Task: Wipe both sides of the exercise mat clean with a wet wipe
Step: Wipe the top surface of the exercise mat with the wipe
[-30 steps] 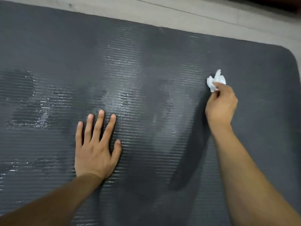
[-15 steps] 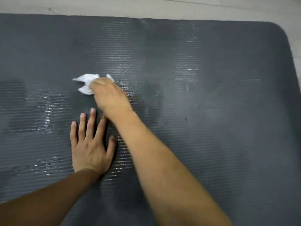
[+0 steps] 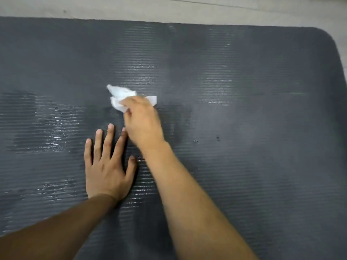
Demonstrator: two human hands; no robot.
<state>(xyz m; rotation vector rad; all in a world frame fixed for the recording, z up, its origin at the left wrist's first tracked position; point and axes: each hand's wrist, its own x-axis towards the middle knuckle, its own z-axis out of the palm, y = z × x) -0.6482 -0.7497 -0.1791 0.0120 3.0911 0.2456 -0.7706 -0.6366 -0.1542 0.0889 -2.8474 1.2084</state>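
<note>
Grey ribbed mat (image 3: pixel 244 166) with wet streaks lies on pale floor (image 3: pixel 112 6)

Pale floor along the far edge

A light grey-beige floor (image 3: pixel 244 14) shows as a strip from ten to two o'clock, widening toward two. A thin dark seam crosses it near one o'clock, a small dark speck sits at eleven, and soft, even light falls from above.

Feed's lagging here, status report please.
Left hand flat on mat. Right hand gripping wipe, wiping mid-mat. Nothing in the way.
</note>
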